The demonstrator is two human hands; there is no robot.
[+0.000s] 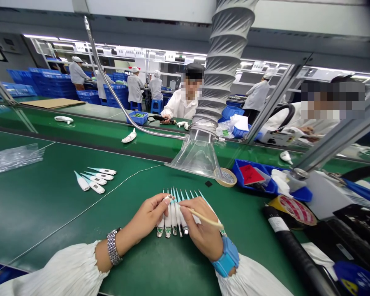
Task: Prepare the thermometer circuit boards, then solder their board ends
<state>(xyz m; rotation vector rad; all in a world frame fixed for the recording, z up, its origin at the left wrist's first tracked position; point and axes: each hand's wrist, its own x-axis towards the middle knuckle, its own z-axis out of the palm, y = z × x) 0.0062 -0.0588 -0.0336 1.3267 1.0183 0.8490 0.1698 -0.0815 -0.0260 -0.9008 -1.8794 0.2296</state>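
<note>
My left hand is closed, pinching a small white part between thumb and fingertips; fingers cover most of it. In my right hand is a slim beige stick-like tool, its back end pointing right and its working tip hidden near the left fingertips. Beneath both hands lies a fanned row of several digital thermometers, pale blue tips pointing away and open ends showing green circuit boards toward me. My right hand covers part of that row.
Several more thermometers lie at left, near clear plastic bags. A clear extraction hood hangs ahead. A round dish of tiny parts, blue bins, a tape roll and a black-handled tool stand right. Co-workers sit across.
</note>
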